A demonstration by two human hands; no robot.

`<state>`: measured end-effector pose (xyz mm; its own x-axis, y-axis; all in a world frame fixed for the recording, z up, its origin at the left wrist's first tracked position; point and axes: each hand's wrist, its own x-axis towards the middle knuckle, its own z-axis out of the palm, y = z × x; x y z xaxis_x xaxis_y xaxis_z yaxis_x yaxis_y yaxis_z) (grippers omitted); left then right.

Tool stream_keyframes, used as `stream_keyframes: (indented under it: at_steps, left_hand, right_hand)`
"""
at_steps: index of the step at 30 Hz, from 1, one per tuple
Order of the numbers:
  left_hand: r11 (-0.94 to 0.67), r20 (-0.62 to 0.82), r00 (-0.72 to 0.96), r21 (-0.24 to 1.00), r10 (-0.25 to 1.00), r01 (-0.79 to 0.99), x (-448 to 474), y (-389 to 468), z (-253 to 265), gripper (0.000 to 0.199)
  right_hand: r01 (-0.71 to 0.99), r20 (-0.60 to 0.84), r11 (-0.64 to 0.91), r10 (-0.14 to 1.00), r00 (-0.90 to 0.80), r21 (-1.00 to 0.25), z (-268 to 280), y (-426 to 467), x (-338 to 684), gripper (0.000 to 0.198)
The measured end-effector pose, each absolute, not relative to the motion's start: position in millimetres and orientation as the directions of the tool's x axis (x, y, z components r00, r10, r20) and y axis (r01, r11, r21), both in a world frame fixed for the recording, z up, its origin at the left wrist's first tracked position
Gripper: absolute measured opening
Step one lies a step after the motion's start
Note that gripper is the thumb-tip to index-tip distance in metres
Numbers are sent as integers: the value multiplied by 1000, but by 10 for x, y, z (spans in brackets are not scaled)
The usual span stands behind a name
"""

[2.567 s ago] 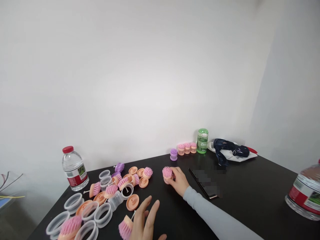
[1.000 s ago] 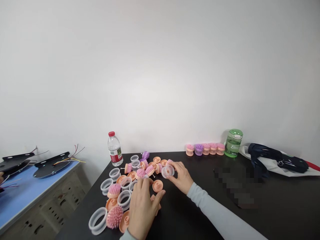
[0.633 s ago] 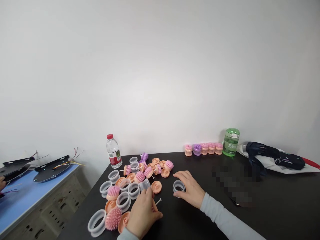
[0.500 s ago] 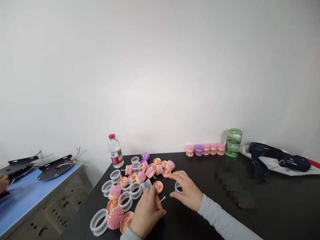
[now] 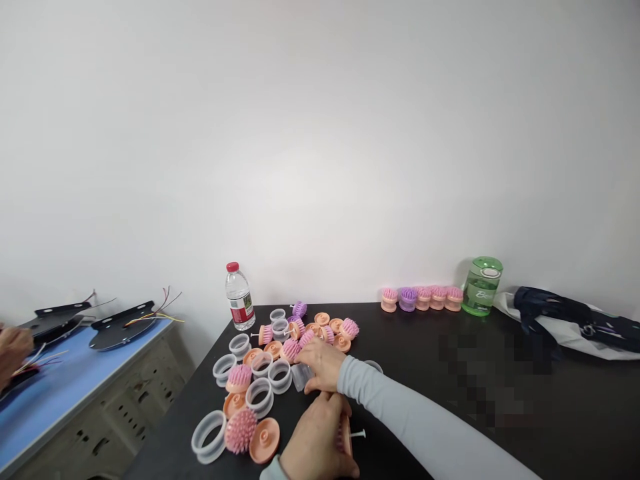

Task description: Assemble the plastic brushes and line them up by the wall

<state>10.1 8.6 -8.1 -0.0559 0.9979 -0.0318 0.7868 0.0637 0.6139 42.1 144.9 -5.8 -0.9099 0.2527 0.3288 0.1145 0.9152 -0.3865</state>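
Observation:
My left hand [image 5: 320,437] is closed around a pink-bristled scrub brush head [image 5: 345,437], mostly hidden by the fingers, with a white pin sticking out to the right. My right hand [image 5: 323,363] crosses above it and reaches over the pile, thumb and fingers apart beside a clear plastic ring [image 5: 301,377] lying on its side. Whatever lies beneath the palm is hidden. Around the hands are more clear rings [image 5: 259,396], peach discs [image 5: 265,440] and pink bristle heads [image 5: 241,431]. Another clear ring [image 5: 374,366] shows partly behind my right forearm.
Along the wall stand several assembled brushes [image 5: 423,299], one purple, beside a green container [image 5: 482,287]. A water bottle [image 5: 240,298] stands at the back left. Dark straps on white cloth [image 5: 575,323] lie right. At left, another person's hand [image 5: 13,350] is over a blue table [image 5: 65,380].
My right hand has moved left from beside a clear ring to the pile, crossing over my left hand. My left hand has shifted slightly right and down, still holding the brush head. The view has shifted.

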Motion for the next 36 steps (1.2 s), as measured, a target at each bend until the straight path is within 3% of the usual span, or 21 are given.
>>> stream_keyframes:
  at_steps: [4, 10, 17, 23, 27, 36]
  left_hand:
    - [40, -17, -39, 670, 999, 741, 76, 92, -72, 57]
    - [-20, 78, -60, 760, 995, 650, 64, 83, 36, 40]
    - [-248, 311, -173, 918, 935, 309, 77, 87, 79, 44]
    - [-278, 324, -163, 926, 932, 255, 215, 130, -100, 58]
    - [-294, 331, -105, 918, 938, 268, 260, 154, -179, 51]
    - [-284, 303, -47, 931, 952, 231, 290, 151, -206, 54]
  right_hand:
    - [153, 363, 898, 317, -876, -414, -69, 1472, 454, 51]
    - [258, 525, 809, 550, -650, -529, 88, 1462, 1148, 48]
    - [300, 508, 716, 672, -538, -630, 4, 1034, 2145, 47]
    - [258, 494, 723, 646, -582, -641, -175, 777, 2295, 58]
    - [213, 509, 728, 628, -589, -652, -216, 741, 2255, 63]
    - [142, 563, 715, 642, -521, -684, -216, 675, 2193, 47]
